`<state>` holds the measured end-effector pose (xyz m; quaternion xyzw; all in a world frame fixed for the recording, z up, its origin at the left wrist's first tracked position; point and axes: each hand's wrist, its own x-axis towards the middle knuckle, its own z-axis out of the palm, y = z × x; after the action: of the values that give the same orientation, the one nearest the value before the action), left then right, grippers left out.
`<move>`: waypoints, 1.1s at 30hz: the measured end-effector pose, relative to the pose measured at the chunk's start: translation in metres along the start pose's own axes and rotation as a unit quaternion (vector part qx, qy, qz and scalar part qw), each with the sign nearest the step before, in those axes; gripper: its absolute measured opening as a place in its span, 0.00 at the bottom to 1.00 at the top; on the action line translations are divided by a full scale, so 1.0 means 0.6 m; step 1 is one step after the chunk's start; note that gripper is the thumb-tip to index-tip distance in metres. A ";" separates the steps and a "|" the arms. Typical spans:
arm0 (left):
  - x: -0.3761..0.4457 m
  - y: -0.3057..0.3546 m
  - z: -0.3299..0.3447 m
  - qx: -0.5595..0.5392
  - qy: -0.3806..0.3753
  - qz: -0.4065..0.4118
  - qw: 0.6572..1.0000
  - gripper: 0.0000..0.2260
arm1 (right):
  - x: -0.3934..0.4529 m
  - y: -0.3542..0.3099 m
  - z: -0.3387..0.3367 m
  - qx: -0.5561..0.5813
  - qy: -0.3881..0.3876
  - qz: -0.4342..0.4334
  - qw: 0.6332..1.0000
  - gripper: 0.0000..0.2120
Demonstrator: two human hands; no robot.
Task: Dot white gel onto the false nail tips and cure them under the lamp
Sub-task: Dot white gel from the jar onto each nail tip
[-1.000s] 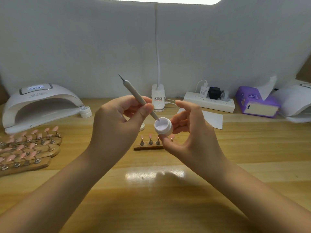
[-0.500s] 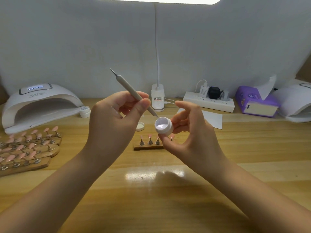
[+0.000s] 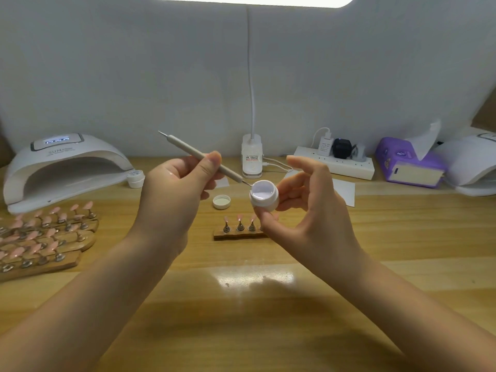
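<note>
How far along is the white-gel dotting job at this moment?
Done: the small white gel jar is open, its white round lid lying on the wooden table. In hand: the right hand holds the jar while the left hand brings the grey dotting pen tip to its rim. Left: no white dots show on the pink nail tips on the small wooden stand, and the white curing lamp holds nothing visible.

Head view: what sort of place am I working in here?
Likely a nail-art workbench, at home or in a small studio. A white curing lamp stands at the left, wooden stands of pink nail tips lie before it, and the right hand holds an open gel pot.
</note>
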<state>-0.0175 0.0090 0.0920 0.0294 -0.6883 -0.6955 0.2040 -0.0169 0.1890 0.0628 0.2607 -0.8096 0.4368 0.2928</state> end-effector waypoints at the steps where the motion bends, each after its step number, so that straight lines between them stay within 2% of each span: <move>1: 0.002 -0.001 -0.001 -0.012 0.000 -0.014 1.000 0.09 | 0.001 0.000 -0.001 0.001 0.001 0.001 1.000 0.36; 6: 0.004 -0.005 -0.005 -0.042 -0.009 -0.030 0.999 0.15 | 0.002 0.001 -0.002 -0.005 -0.001 0.006 1.000 0.36; 19: 0.008 -0.013 0.002 -0.099 -0.022 -0.087 0.991 0.14 | 0.003 0.004 -0.003 -0.001 0.001 0.005 1.000 0.34; 26: 0.010 -0.019 0.006 -0.111 -0.021 -0.120 0.986 0.07 | 0.003 0.005 -0.003 -0.014 -0.001 -0.008 1.000 0.33; 33: 0.008 -0.022 0.006 -0.124 -0.035 -0.119 0.984 0.10 | 0.001 0.005 -0.002 -0.030 -0.003 -0.028 0.999 0.32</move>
<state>-0.0266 0.0103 0.0803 0.0613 -0.5949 -0.7955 0.0977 -0.0189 0.1915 0.0623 0.2758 -0.8156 0.4033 0.3099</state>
